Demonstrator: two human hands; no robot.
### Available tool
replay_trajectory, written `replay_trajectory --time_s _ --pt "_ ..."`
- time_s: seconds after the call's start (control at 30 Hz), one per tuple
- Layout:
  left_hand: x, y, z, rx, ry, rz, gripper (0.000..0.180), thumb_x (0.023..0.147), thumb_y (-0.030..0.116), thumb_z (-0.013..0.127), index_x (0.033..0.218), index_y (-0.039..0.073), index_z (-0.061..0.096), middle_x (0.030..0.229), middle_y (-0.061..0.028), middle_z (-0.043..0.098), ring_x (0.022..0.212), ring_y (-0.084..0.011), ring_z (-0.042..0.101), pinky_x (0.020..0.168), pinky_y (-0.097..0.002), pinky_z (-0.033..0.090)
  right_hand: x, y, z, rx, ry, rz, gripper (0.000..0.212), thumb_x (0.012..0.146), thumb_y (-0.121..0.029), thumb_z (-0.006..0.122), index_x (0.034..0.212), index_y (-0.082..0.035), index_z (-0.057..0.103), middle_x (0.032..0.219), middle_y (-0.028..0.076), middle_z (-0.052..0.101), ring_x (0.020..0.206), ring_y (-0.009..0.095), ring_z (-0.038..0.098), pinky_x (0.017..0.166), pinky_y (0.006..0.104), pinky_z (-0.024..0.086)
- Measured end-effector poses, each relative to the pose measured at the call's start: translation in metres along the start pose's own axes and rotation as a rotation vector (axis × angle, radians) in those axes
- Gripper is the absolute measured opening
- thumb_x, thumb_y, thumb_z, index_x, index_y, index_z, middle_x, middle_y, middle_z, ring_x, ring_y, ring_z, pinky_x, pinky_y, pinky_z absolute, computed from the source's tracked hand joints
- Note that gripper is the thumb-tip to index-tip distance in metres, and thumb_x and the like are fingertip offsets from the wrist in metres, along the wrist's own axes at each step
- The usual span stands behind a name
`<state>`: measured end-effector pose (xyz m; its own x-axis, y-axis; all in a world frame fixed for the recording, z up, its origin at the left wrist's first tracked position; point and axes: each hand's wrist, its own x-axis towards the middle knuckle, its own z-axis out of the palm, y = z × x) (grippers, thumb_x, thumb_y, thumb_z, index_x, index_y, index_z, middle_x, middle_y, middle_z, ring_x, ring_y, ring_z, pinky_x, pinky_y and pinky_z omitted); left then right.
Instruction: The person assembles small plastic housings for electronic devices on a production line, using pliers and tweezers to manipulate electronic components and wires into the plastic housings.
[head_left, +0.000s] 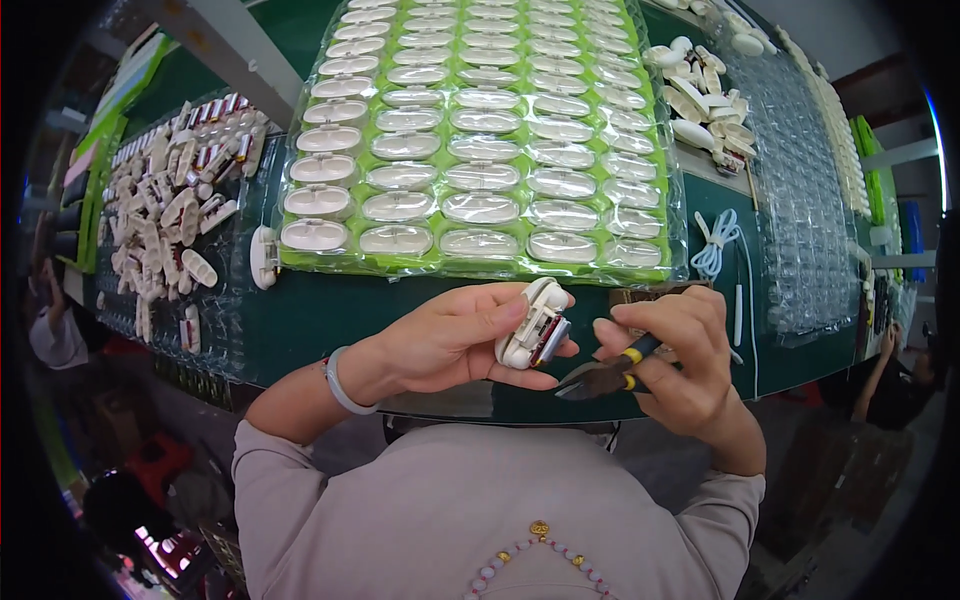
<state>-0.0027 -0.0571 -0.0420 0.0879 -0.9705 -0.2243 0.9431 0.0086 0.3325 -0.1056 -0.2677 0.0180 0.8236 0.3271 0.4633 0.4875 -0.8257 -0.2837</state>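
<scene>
My left hand (435,335) is closed around a small white plastic case (518,345), with my thumb resting on its shell. The case is opened up, and a silver cell (553,340) and a dark inner part show at its right side. In my right hand (695,365) I grip a pair of pliers (598,380) with black and yellow handles. Their dark jaws point left, just below the case and close to my left fingertips; they appear apart from the case.
A green tray (460,265) with rows of white oval shells lies ahead under clear plastic. White case parts (165,215) are heaped at left, more shells (705,100) at far right. A coiled white cable (712,250) lies right of the tray. A grey metal post (230,50) rises at far left.
</scene>
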Motion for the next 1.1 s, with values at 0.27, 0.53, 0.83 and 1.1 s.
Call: replay_trajectory --time_s 0.27,0.53,0.83,1.1 --pt "-0.005 0.002 -0.001 0.099 0.009 -0.031 0.040 0.094 0.025 0.044 0.127 0.004 0.037 0.117 -0.0046 0.049 0.107 -0.0120 0.049 0.088 -0.0313 0.046 0.018 0.004 0.030 -0.139 -0.006 -0.509 0.031 0.068 -0.013 0.063 0.097 0.001 0.064 0.104 0.004 0.056 0.085 0.012 0.052 0.066 0.0294 0.035" --pt "-0.005 0.012 -0.002 0.637 0.058 0.150 0.050 0.083 0.010 0.060 0.127 -0.002 0.040 0.117 -0.0091 0.053 0.107 -0.0159 0.050 0.091 -0.0299 0.042 0.005 0.010 0.034 -0.194 0.046 -0.535 0.016 0.061 -0.013 0.070 0.076 -0.009 0.066 0.097 0.002 0.058 0.082 0.014 0.051 0.070 0.0343 0.034" --pt "-0.003 0.015 -0.002 0.486 0.093 0.078 0.051 0.085 0.009 0.057 0.130 -0.002 0.036 0.118 -0.0113 0.052 0.106 -0.0162 0.051 0.088 -0.0288 0.044 -0.009 0.017 0.020 -0.265 0.062 -0.554 0.025 0.072 -0.014 0.061 0.093 -0.004 0.067 0.098 0.000 0.058 0.084 0.010 0.050 0.066 0.0295 0.034" --pt "-0.016 0.024 0.012 0.513 0.094 0.031 0.044 0.090 0.014 0.050 0.130 -0.001 0.036 0.107 -0.0071 0.053 0.097 -0.0119 0.054 0.083 -0.0250 0.049 -0.011 0.018 -0.002 -0.286 0.013 -0.400 0.020 0.064 -0.006 0.070 0.082 -0.004 0.062 0.097 0.005 0.054 0.081 0.017 0.052 0.067 0.0358 0.038"
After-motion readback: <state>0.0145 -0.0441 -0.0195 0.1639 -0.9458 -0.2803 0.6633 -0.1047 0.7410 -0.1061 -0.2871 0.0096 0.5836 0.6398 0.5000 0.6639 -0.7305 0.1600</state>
